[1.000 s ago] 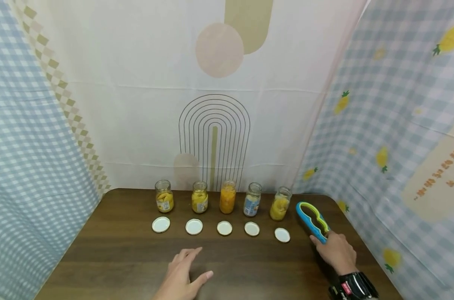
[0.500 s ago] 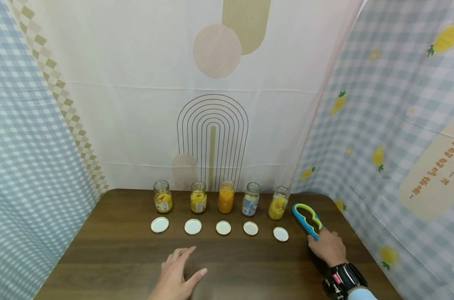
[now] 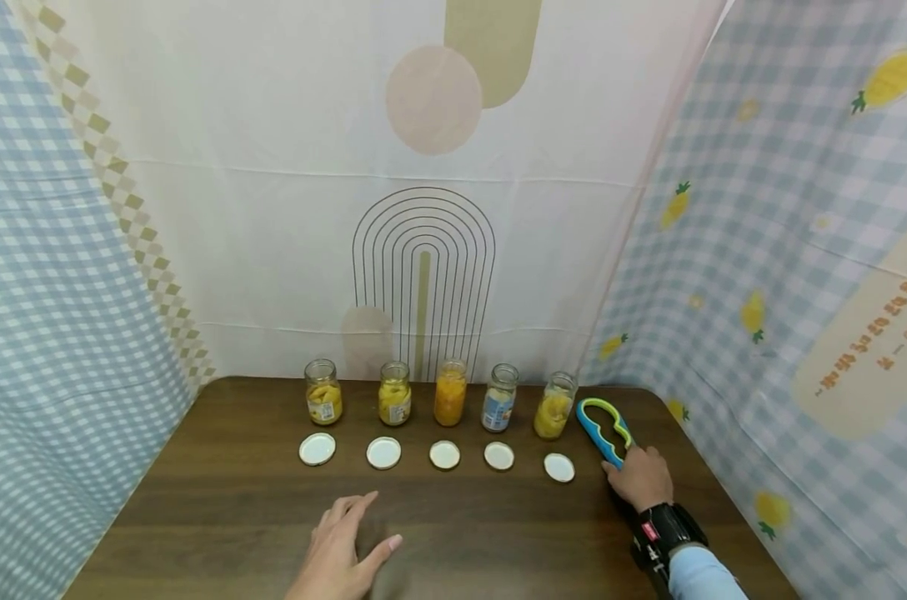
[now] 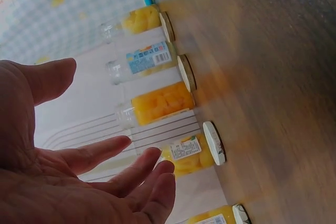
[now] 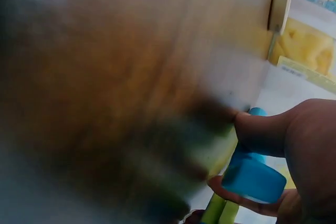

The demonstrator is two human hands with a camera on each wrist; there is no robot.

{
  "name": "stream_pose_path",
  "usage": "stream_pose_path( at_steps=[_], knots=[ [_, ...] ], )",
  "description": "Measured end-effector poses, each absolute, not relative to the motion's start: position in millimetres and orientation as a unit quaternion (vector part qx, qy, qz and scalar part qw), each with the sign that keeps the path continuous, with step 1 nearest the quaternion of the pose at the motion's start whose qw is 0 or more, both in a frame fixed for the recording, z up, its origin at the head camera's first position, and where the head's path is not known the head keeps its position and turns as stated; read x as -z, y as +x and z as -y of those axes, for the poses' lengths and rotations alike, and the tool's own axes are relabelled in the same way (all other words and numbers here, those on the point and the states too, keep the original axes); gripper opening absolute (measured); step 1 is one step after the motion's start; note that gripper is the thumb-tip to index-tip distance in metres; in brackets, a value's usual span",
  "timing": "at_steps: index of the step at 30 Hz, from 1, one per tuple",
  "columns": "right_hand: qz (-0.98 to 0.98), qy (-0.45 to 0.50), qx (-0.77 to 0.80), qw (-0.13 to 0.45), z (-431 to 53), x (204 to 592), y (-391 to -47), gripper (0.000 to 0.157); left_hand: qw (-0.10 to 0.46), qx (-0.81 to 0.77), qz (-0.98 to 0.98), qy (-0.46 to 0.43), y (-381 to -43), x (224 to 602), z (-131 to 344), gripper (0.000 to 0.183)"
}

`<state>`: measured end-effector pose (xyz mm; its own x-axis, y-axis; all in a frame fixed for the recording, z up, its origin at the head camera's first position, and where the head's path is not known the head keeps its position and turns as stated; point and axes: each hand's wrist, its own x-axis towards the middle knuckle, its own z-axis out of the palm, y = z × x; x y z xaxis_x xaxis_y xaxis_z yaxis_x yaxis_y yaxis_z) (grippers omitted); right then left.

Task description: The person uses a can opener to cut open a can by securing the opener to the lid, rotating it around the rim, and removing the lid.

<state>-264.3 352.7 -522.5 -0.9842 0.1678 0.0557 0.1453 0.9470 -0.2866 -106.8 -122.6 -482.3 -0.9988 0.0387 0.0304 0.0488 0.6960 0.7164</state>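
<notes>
At the table's right side my right hand [image 3: 639, 479] grips the near end of a blue-and-green jar opener [image 3: 594, 435]. In the right wrist view, the thumb and fingers close around its blue handle [image 5: 254, 179]. The opener lies just right of a glass jar of yellow fruit [image 3: 553, 412]. My left hand [image 3: 337, 546] hovers over the front of the table, holding nothing, thumb spread from loosely extended fingers. Its palm shows in the left wrist view, with an orange fruit jar [image 4: 163, 103] beyond.
Several lidless jars stand in a row at the back, including a blue-labelled one [image 3: 498, 408] and a leftmost one [image 3: 323, 402]. A white lid [image 3: 317, 449] lies before each. A hanging cloth [image 3: 273, 250] backs the brown table [image 3: 221, 500].
My right hand has moved left and slightly away with the jar opener, bringing it nearer the rightmost jar. The left hand has drifted slightly left. Jars and lids stay in place.
</notes>
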Motion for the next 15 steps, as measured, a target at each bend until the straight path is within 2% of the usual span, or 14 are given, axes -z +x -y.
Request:
stream_pose_path(
  at_steps=[15],
  knots=[
    [0.984,-0.103,-0.143,0.022,-351.9,521.1,-296.4,0.056,-0.003,0.383,0.923,-0.016,-107.5,482.8,122.0,0.072]
  ],
)
